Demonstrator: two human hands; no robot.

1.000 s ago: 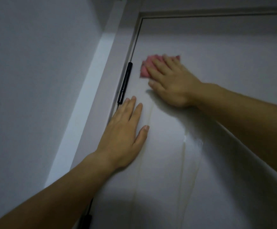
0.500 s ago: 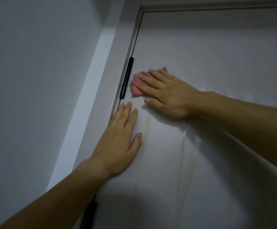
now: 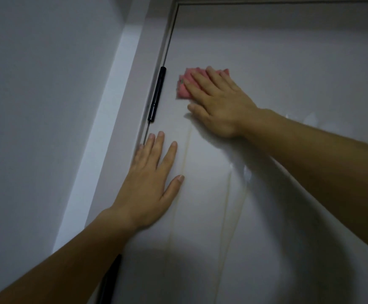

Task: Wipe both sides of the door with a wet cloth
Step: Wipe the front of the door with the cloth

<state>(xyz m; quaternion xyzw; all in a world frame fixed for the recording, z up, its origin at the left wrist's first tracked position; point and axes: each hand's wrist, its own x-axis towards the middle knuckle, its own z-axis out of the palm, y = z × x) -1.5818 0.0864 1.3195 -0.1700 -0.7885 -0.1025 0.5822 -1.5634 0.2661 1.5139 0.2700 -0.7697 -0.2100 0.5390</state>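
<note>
Right hand (image 3: 218, 102) flat, fingers straight, pressing cloth (image 3: 183, 85) on door (image 3: 288, 62) just beside hinge (image 3: 156, 94) | left hand (image 3: 150, 181) flat, holding nothing, below hinge | cloth likely soft, limp, light: pin under palm

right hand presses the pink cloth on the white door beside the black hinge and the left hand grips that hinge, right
Not quite. The head view shows the left hand lying flat, fingers straight, on the white door below the black cylindrical hinge, gripping nothing. The right hand does press the pink cloth beside it.
</note>
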